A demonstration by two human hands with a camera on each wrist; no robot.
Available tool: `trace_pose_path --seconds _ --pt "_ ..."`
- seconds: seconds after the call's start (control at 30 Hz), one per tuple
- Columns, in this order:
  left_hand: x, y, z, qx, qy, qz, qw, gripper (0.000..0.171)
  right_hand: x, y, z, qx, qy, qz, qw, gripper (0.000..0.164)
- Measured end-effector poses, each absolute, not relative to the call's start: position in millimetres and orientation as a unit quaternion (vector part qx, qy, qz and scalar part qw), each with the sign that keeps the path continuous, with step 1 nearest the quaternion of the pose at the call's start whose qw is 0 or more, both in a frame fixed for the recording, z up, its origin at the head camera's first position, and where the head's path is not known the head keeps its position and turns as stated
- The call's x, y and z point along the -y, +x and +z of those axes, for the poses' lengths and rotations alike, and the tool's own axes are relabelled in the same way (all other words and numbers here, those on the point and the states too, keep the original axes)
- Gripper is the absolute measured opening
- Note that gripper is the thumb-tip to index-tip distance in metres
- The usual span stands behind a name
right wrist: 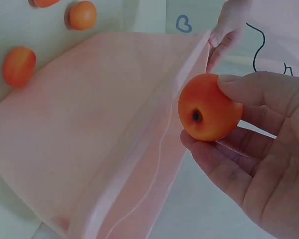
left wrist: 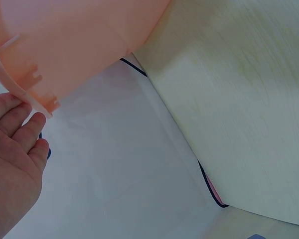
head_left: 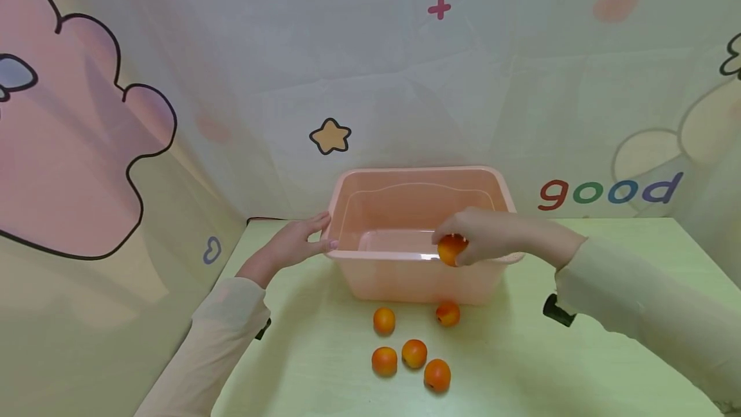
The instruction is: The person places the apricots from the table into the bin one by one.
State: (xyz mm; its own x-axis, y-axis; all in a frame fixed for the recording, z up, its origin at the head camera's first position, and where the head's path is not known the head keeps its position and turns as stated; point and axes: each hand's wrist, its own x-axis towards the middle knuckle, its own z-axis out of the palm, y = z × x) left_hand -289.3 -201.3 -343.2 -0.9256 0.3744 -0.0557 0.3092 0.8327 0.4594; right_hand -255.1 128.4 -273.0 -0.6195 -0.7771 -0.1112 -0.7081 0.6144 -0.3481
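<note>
A small orange-red fruit (head_left: 450,250), apple-like with a dark dimple, is pinched between the thumb and fingers of my right hand (head_left: 477,235). This hand is over the front rim of a pink plastic bin (head_left: 417,278), toward its right side. The right wrist view shows the held fruit (right wrist: 209,107) close up beside the bin wall. My left hand (head_left: 295,243) grips the bin's left rim, and in the left wrist view its fingers (left wrist: 27,132) curl under that rim. Several similar fruits (head_left: 414,353) lie on the table in front of the bin.
The bin stands on a pale green table (head_left: 324,365), near its back edge. Behind it hangs a light printed cloth (head_left: 393,108) with a star and the word "good". The cloth continues along the left side.
</note>
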Motion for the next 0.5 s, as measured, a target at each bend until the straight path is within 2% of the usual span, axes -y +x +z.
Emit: trace_pose_path --seconds 0.17,0.33,0.5 --pt "201.9 -288.8 -343.9 -0.954 0.176 0.230 0.075 0.080 -124.1 -271.2 -271.0 -0.899 -0.406 -0.123 0.114 0.019" --pt "202.2 -289.2 -343.6 -0.955 0.178 0.224 0.073 0.078 -122.1 -286.2 -272.1 -0.907 -0.384 -0.115 0.132 0.017" --pt "202.6 -290.1 -344.0 -0.954 0.165 0.238 0.085 0.083 -119.6 -300.2 -272.6 -0.910 -0.375 -0.120 0.130 0.015"
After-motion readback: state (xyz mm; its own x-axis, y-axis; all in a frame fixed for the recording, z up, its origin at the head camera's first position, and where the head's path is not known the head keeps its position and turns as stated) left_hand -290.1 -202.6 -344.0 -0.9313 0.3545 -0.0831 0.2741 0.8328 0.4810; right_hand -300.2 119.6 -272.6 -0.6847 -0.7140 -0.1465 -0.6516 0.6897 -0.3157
